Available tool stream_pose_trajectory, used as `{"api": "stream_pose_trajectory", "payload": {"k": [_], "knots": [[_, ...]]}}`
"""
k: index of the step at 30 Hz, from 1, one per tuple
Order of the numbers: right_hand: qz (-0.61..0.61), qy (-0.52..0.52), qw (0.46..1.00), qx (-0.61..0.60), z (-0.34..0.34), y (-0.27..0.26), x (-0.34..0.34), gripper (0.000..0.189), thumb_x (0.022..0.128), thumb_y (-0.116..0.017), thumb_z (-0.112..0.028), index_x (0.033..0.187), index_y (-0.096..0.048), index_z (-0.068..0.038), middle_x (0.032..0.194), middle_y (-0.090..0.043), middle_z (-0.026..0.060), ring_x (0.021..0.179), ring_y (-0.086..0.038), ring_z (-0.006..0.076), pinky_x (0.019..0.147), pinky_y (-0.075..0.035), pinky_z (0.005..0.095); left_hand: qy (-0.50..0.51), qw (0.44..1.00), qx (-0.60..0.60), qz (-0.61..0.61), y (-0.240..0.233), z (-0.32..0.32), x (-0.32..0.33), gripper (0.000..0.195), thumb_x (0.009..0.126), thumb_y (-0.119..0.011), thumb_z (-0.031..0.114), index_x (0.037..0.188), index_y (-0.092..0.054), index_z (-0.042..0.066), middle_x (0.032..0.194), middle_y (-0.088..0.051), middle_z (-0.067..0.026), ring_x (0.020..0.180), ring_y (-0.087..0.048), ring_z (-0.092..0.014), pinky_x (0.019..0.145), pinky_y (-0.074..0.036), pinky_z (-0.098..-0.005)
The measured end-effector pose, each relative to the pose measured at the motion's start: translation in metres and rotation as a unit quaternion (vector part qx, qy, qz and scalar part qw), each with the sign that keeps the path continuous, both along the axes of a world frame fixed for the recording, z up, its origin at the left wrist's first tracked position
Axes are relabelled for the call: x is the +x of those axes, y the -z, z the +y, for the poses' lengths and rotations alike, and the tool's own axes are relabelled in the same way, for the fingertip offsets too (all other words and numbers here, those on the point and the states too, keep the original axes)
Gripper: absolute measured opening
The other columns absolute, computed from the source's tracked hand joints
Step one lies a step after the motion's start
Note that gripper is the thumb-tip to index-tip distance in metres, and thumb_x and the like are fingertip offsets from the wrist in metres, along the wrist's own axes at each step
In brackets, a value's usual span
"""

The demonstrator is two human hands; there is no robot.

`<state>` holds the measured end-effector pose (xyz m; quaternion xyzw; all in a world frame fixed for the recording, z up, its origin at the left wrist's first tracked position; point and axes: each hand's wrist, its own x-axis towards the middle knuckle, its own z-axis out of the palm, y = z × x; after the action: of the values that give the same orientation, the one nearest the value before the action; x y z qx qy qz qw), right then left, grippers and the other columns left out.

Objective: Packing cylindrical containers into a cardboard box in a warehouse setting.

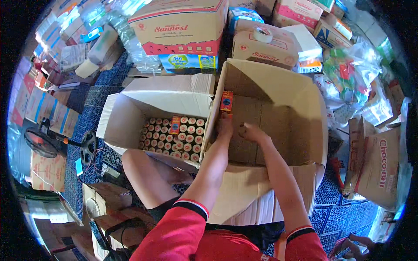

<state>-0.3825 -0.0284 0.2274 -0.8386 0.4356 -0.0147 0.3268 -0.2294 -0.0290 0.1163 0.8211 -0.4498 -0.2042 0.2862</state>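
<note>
Before me a large open cardboard box (294,130) holds both my hands. At its left wall stands a small red-and-orange carton (227,101). My left hand (225,125) is just below that carton, closed around another red piece that is mostly hidden by the fingers. To the right, my right hand (253,132) hovers over the bare bottom with its fingers curled; whether it holds something is unclear. A second open box (130,104) on the left contains rows of round-topped containers (168,137), with a similar red-and-orange carton (175,125) lying on top.
Printed cardboard boxes (183,29) are stacked behind. A tape roll (263,34) rests on a closed carton (266,49). Filled plastic bags (346,75) and an upright carton (375,160) are at the right. A small fan (40,140) stands left on blue patterned flooring (107,81).
</note>
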Motion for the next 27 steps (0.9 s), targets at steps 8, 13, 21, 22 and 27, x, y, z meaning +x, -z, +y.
{"api": "stream_pose_trajectory", "payload": {"k": [8,13,21,22,27], "knots": [[0.044,0.028,0.999,-0.002,-0.035,0.077,-0.029,0.050,0.079,-0.050,-0.046,0.102,-0.057,-0.002,0.105,-0.055,0.0235,0.097,-0.054,0.0384,0.083,-0.042,0.0425,0.183,0.970,0.159,-0.002,-0.087,0.005,-0.025,0.045,0.084,-0.043,0.031,0.121,-0.039,0.005,0.108,-0.053,-0.0226,0.099,-0.053,-0.036,0.083,-0.043,-0.0464],[0.008,0.167,0.979,-0.114,-0.065,0.067,-0.078,0.059,0.083,-0.043,-0.053,0.090,-0.058,0.004,0.078,-0.060,0.0238,0.073,-0.060,0.0306,0.055,-0.045,0.0401,0.338,0.931,0.116,-0.071,-0.188,0.018,-0.071,0.062,0.073,-0.058,0.033,0.122,-0.036,0.001,0.106,-0.055,-0.0181,0.096,-0.057,-0.030,0.081,-0.047,-0.0408],[-0.504,0.177,0.842,0.069,0.024,-0.128,-0.021,0.033,0.088,-0.049,-0.029,0.110,-0.052,-0.004,0.097,-0.059,0.0038,0.086,-0.057,0.0135,0.068,-0.049,0.0303,0.261,0.957,-0.102,-0.077,-0.326,0.091,-0.020,0.077,0.055,-0.071,0.031,0.115,-0.035,-0.002,0.090,-0.058,-0.0187,0.084,-0.059,-0.033,0.071,-0.050,-0.0417],[-0.492,0.281,0.793,0.223,0.046,-0.179,0.013,0.032,0.088,-0.051,-0.027,0.110,-0.052,-0.004,0.100,-0.059,0.0060,0.090,-0.058,0.0146,0.074,-0.049,0.0317,0.273,0.951,-0.145,-0.023,-0.325,0.088,0.010,0.077,0.055,-0.069,0.040,0.111,-0.040,-0.004,0.086,-0.059,-0.0212,0.083,-0.059,-0.034,0.071,-0.049,-0.0416],[-0.526,0.192,0.806,0.192,0.061,-0.217,0.093,0.035,0.087,-0.054,-0.027,0.112,-0.049,-0.004,0.106,-0.056,0.0061,0.096,-0.053,0.0129,0.083,-0.043,0.0291,0.410,0.885,-0.018,0.220,-0.349,0.070,0.129,0.068,0.063,-0.073,0.046,0.109,-0.051,0.001,0.083,-0.060,-0.0040,0.071,-0.058,-0.011,0.055,-0.049,-0.0217]]}}
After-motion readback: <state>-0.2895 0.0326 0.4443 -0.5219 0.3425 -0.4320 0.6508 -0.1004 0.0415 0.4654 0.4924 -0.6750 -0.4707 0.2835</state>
